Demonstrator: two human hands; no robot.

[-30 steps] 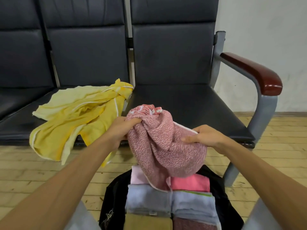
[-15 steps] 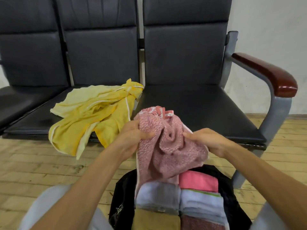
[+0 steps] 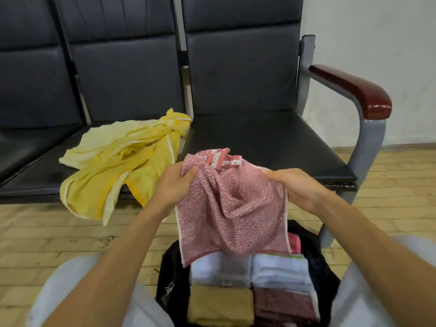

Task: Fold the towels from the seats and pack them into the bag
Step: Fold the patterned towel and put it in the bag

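A pink speckled towel (image 3: 232,208) hangs between my hands above the bag. My left hand (image 3: 175,182) grips its upper left corner, and my right hand (image 3: 295,187) grips its upper right edge. The cloth sags in the middle and its lower edge drapes over the open black bag (image 3: 168,274) on the floor between my knees. Several folded towels (image 3: 278,272) in white, tan, pink and dark red lie packed inside the bag. A crumpled yellow towel (image 3: 118,161) lies on the middle seat, partly hanging over its front edge.
A row of black padded seats (image 3: 259,138) stands against the wall, with a grey metal frame and a dark red armrest (image 3: 354,90) at the right end. The floor (image 3: 47,232) is light wooden planks.
My hands have moved apart and spread the pink towel from a bunched lump into a wider hanging sheet. The camera has also shifted slightly.
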